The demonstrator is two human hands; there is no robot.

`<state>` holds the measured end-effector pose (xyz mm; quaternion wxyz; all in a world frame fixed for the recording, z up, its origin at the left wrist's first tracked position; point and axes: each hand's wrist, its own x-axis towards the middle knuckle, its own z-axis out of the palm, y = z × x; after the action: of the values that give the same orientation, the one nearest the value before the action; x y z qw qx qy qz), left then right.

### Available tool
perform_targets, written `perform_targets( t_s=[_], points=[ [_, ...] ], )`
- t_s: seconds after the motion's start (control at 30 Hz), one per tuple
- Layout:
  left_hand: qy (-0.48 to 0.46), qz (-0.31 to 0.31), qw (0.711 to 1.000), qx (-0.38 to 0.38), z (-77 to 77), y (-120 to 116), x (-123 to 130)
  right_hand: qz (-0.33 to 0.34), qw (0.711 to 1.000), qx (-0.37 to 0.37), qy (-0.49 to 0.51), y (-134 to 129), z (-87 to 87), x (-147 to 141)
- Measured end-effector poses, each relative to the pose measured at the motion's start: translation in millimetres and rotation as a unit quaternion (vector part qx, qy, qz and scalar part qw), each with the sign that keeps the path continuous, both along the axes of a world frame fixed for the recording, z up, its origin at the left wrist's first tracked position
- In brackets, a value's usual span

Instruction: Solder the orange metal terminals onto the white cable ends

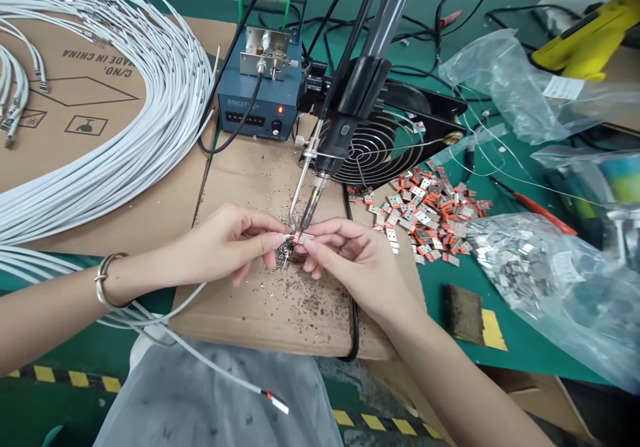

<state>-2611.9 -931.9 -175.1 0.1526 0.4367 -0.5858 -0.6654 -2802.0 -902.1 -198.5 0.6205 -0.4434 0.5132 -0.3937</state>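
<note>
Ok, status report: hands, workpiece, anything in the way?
Left hand and right hand pinching, close together. Small orange-and-silver metal connector between them. Long black soldering iron angled down right over it.

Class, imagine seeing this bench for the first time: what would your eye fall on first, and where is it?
The great sweep of white cables curving across the left side probably catches the eye first. Next, in the middle, the left hand and right hand meet beneath the slanting soldering iron. To their right lies a heap of orange and silver connectors.
</note>
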Motion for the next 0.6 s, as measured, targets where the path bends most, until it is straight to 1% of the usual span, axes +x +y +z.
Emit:
perform_targets(
  t_s=[0.23,0.37,0.6],
  points=[
    [0.022,0.005,0.999,0.045,-0.7,-1.1,1.0,-0.015,1.000,0.008,-0.007,0.3,2.9,1.9],
    [0.022,0.007,0.999,0.042,-1.2,-1.5,0.2,-0.010,1.000,0.017,-0.006,-0.7,4.4,1.4],
    [0.023,0.017,0.998,0.052,-2.4,0.1,0.9,-0.008,1.000,0.007,-0.013,-1.3,3.6,0.4]
  ],
)
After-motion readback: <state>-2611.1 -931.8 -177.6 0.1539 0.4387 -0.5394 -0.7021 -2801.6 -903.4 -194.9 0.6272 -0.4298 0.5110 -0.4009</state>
